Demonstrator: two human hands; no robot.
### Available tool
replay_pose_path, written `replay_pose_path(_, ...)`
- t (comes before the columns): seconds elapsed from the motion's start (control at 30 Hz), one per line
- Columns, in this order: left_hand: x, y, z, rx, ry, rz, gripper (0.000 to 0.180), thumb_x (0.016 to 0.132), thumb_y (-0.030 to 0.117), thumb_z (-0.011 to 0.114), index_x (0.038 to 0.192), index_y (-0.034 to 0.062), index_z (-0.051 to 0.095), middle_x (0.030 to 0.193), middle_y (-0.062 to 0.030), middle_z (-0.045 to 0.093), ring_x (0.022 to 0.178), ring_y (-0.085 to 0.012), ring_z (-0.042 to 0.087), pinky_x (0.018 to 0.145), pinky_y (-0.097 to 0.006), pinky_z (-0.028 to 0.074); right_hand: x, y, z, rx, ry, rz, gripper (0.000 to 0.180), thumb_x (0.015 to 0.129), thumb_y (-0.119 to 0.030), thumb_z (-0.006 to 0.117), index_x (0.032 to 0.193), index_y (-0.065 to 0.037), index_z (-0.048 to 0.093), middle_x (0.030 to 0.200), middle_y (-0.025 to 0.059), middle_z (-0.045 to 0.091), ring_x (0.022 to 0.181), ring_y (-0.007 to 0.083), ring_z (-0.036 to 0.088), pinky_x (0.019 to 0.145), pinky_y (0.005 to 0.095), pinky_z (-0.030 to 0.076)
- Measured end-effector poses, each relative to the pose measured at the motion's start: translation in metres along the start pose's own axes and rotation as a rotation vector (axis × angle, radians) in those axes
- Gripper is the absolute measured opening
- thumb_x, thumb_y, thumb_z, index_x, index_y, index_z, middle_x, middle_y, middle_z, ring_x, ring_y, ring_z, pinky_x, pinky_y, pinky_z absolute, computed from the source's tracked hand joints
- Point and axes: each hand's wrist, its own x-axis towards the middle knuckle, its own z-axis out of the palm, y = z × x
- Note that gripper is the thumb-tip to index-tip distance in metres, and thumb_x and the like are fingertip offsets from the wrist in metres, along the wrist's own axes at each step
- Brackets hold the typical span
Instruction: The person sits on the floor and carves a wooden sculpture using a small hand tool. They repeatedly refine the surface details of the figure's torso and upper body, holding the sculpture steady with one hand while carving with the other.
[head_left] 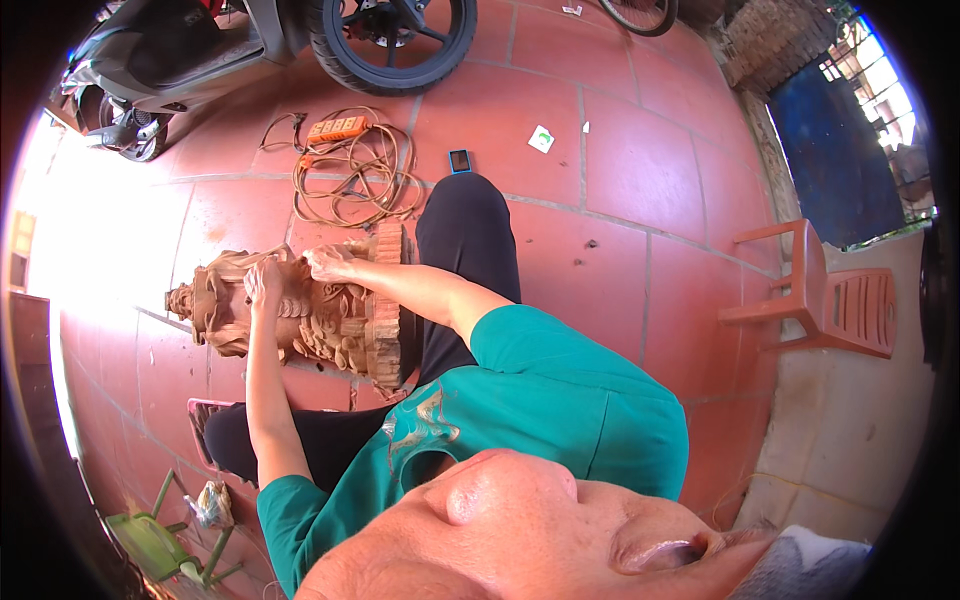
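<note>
A carved wooden statue lies on its side in front of me. Its broad ridged base is toward my legs and its narrow, ornate top points left. My left hand rests on the upper part of the carving with its fingers bent and closed. Close beside it, my right hand is also closed, pressed against the far side of the statue. Whatever either hand grips is too small or hidden to make out.
An orange power strip with a coiled brown cord lies beyond the statue. A small blue-edged device is near my knee. A motorbike stands far left, a plastic chair right, and a green stool near left.
</note>
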Motion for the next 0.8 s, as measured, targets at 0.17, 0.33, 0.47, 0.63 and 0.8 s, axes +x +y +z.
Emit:
replay_pose_path(0.17,0.019,0.007,-0.02,-0.05,-0.125,0.116,0.03,0.087,0.025,0.05,0.092,0.0042,0.072,0.09,-0.0224,0.068,0.085,-0.0368,0.067,0.076,-0.046,0.052,-0.017,0.018,0.039,-0.58,0.36,-0.118,0.019,0.074,-0.021,0.055,0.057,-0.012,0.056,0.058,0.0057,0.049,0.058,0.0208,0.049,0.051,0.0362,0.041)
replay_pose_path(0.33,0.02,0.005,-0.018,0.021,-0.13,-0.045,0.028,0.084,0.027,0.058,0.093,0.0046,0.072,0.091,-0.02,0.068,0.085,-0.0365,0.067,0.076,-0.045,0.052,-0.008,0.006,0.0,-0.08,0.057,0.088,0.016,0.074,-0.018,0.055,0.06,-0.011,0.057,0.059,0.0084,0.053,0.057,0.0213,0.051,0.053,0.0365,0.042)
replay_pose_path(0.47,0.018,0.001,-0.017,-0.012,-0.147,-0.007,0.029,0.083,0.03,0.059,0.091,0.0061,0.073,0.091,-0.0199,0.068,0.085,-0.0368,0.067,0.075,-0.046,0.052,0.001,-0.013,-0.041,0.316,-0.024,0.397,0.012,0.075,-0.013,0.054,0.069,-0.009,0.064,0.064,0.0121,0.061,0.057,0.0252,0.059,0.053,0.04,0.045)
replay_pose_path(0.63,-0.003,-0.004,-0.02,-0.104,-0.1,0.142,0.026,0.085,0.025,0.053,0.093,0.0081,0.072,0.089,-0.0199,0.068,0.085,-0.0349,0.066,0.075,-0.045,0.051,-0.001,-0.013,-0.038,0.578,0.086,0.398,0.018,0.082,-0.014,0.051,0.087,-0.009,0.067,0.076,0.0172,0.067,0.069,0.0336,0.067,0.056,0.0452,0.051)
replay_pose_path(0.8,0.013,0.012,-0.019,-0.136,-0.045,0.133,0.028,0.087,0.019,0.047,0.095,0.0091,0.072,0.089,-0.019,0.068,0.085,-0.0337,0.067,0.075,-0.045,0.051,-0.006,0.012,-0.018,0.314,-0.082,0.366,0.021,0.077,-0.012,0.054,0.092,-0.008,0.068,0.08,0.0136,0.067,0.074,0.0291,0.067,0.063,0.0392,0.054)
